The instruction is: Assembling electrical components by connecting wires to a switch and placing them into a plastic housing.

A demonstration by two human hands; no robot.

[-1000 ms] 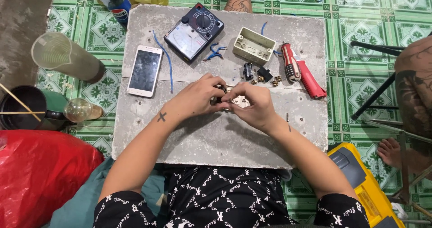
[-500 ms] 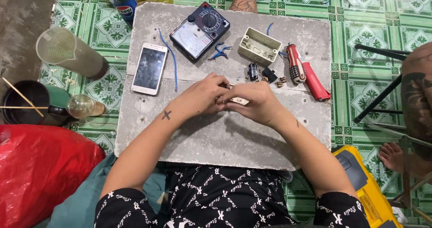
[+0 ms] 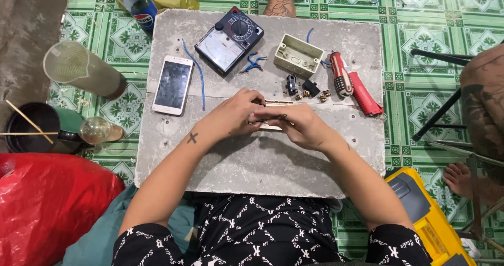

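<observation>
Both grips close on one flat cream switch plate (image 3: 273, 114), held just above the grey slab desk (image 3: 252, 161): left hand (image 3: 236, 114) pinches its left end, right hand (image 3: 296, 127) its right. A slip could drop the plate onto the slab. A sweeping wrist could scatter the small brass screws (image 3: 315, 94) just beyond the fingers.
</observation>
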